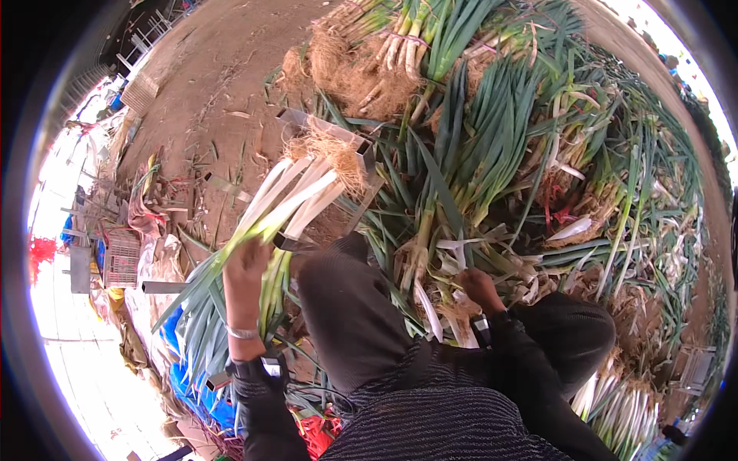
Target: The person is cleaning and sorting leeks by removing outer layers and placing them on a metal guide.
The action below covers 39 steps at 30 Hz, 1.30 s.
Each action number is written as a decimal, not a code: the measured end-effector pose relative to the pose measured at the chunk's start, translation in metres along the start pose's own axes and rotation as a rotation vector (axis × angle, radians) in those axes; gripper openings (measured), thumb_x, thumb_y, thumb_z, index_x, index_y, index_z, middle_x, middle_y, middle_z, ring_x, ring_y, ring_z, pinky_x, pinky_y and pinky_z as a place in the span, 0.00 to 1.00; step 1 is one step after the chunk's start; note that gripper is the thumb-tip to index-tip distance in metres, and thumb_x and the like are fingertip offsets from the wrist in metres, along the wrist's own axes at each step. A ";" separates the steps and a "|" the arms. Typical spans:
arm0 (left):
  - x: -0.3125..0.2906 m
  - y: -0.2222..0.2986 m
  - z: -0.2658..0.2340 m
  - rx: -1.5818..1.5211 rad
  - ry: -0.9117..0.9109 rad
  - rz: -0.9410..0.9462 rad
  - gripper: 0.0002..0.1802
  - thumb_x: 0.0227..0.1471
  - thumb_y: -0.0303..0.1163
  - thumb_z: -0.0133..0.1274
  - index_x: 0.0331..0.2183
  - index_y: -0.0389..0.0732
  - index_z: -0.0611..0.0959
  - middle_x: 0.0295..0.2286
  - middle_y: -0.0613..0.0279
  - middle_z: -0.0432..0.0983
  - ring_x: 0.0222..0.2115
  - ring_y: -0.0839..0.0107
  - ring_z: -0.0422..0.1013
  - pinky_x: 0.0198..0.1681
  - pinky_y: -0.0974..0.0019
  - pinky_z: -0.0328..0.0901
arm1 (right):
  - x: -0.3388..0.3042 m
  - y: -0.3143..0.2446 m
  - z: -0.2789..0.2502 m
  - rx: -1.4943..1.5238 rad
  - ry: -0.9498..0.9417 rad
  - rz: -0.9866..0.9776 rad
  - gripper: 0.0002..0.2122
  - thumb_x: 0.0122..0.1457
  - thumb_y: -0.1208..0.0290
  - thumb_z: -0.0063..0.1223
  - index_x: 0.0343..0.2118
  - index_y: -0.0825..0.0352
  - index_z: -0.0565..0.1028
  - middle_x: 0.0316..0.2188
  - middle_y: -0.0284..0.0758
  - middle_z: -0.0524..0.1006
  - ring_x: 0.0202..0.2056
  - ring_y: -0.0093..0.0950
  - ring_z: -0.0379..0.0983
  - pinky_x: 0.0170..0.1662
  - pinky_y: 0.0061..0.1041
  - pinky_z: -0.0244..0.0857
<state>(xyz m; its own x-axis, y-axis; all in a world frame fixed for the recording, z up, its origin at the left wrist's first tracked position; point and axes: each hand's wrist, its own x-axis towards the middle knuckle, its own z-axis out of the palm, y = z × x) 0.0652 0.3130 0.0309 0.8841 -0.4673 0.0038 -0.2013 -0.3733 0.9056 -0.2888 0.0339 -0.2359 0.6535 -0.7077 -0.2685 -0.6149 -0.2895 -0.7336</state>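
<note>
A row of trimmed long green onions (296,192) lies across a metal frame (367,154), white stalks and fibrous roots at the far end, green leaves hanging toward me on the left. My left hand (247,261) is closed over these onions where the white turns green; its fingers are partly hidden. To the right, my right hand (478,288) is curled down at the near edge of a heap of untrimmed green onions (492,138). Pale peeled leaves (461,244) lie around its fingers, and what it grips is not clear. My knee (342,307) stands between the hands.
More onions with brown roots (346,61) are piled at the far side, over the dirt floor (207,84). At the lower right lies a batch of white-stalked onions (615,407). A plastic crate (121,257) and blue sheeting (204,396) are on the left.
</note>
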 end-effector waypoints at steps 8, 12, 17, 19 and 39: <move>0.068 0.147 0.162 -0.600 -0.456 0.342 0.14 0.58 0.30 0.55 0.45 0.34 0.79 0.33 0.60 0.80 0.32 0.74 0.76 0.38 0.74 0.70 | 0.078 -0.019 0.044 -0.153 -0.142 -0.102 0.15 0.55 0.59 0.50 0.28 0.70 0.77 0.28 0.51 0.76 0.35 0.52 0.73 0.38 0.44 0.67; 0.085 0.133 0.231 -0.840 -0.516 -0.036 0.10 0.57 0.32 0.57 0.40 0.38 0.81 0.31 0.64 0.80 0.29 0.78 0.75 0.30 0.78 0.65 | 0.090 -0.026 0.067 -0.209 -0.224 0.003 0.18 0.52 0.57 0.53 0.28 0.71 0.79 0.29 0.50 0.79 0.35 0.51 0.75 0.39 0.43 0.68; 0.105 0.122 0.239 -0.717 -0.506 -0.139 0.11 0.56 0.32 0.58 0.39 0.37 0.80 0.28 0.68 0.78 0.27 0.80 0.73 0.29 0.79 0.63 | 0.087 -0.045 0.115 -0.107 -0.342 0.276 0.18 0.51 0.62 0.52 0.39 0.71 0.76 0.41 0.52 0.77 0.43 0.50 0.74 0.47 0.44 0.67; 0.111 0.125 0.237 -0.706 -0.487 -0.115 0.11 0.56 0.32 0.58 0.39 0.36 0.79 0.29 0.67 0.78 0.27 0.80 0.73 0.30 0.79 0.63 | 0.085 -0.046 0.131 -0.083 -0.218 0.282 0.21 0.50 0.60 0.53 0.42 0.72 0.75 0.40 0.52 0.76 0.43 0.51 0.73 0.47 0.44 0.67; 0.099 0.106 0.265 -0.527 -0.479 -0.197 0.09 0.55 0.36 0.58 0.36 0.45 0.78 0.28 0.73 0.76 0.28 0.81 0.72 0.30 0.75 0.63 | -0.058 -0.189 -0.122 0.896 -0.221 0.156 0.16 0.57 0.72 0.49 0.48 0.70 0.72 0.35 0.27 0.74 0.36 0.17 0.68 0.40 0.17 0.62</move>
<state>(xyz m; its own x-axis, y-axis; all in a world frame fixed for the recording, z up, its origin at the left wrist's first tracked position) 0.0194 0.0152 0.0150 0.5773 -0.7752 -0.2564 0.2786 -0.1082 0.9543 -0.2639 0.0508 -0.0056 0.7178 -0.5318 -0.4493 -0.1932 0.4678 -0.8624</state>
